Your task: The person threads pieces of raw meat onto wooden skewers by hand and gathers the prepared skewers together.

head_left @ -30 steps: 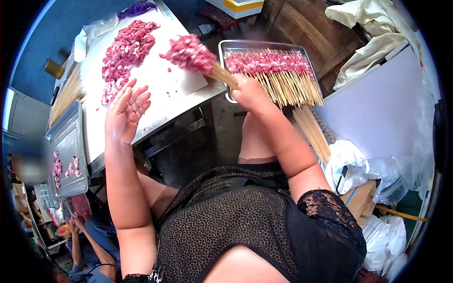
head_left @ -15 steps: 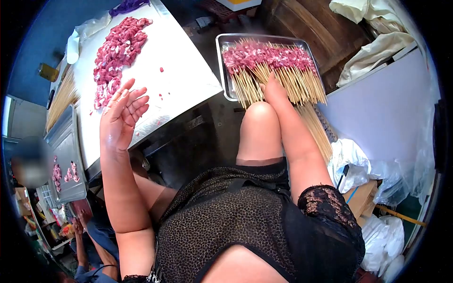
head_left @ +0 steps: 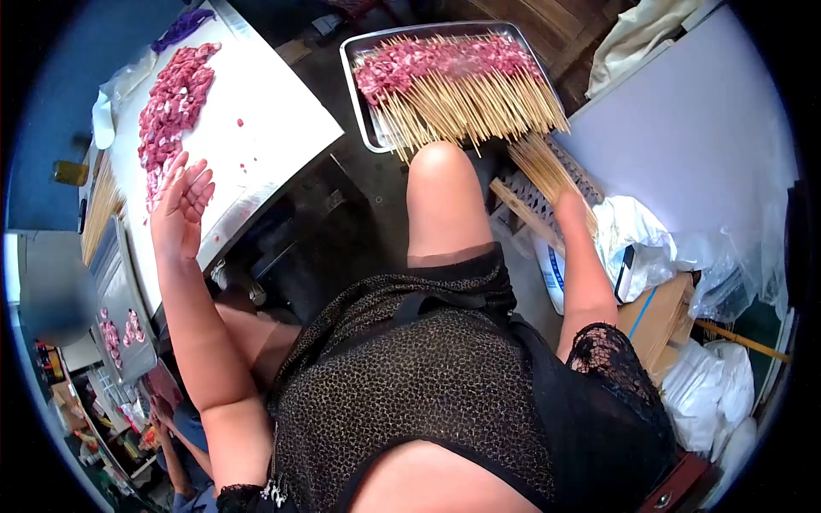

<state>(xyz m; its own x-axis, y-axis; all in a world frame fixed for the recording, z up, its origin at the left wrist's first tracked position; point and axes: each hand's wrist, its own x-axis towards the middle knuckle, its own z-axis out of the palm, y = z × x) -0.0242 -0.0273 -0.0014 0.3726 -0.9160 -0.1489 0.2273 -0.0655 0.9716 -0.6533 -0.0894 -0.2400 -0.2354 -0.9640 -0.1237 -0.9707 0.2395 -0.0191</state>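
Meat pile [head_left: 178, 98], prob. soft + slippery, is seen just beyond L hand [head_left: 180, 214], palm open w/ nothing held. Loaded skewers [head_left: 479, 103], best gripped by bare ends, are laid beyond R hand [head_left: 573, 208]; loose sticks [head_left: 540, 164], prob. light, stiff, seem touched by it, grip unclear.

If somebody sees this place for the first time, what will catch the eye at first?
Probably the metal tray at top centre, crowded with meat skewers, their bare ends pointing toward the wearer. Next, perhaps the long heap of raw meat on the white tabletop at upper left, with the open left hand near its lower end.
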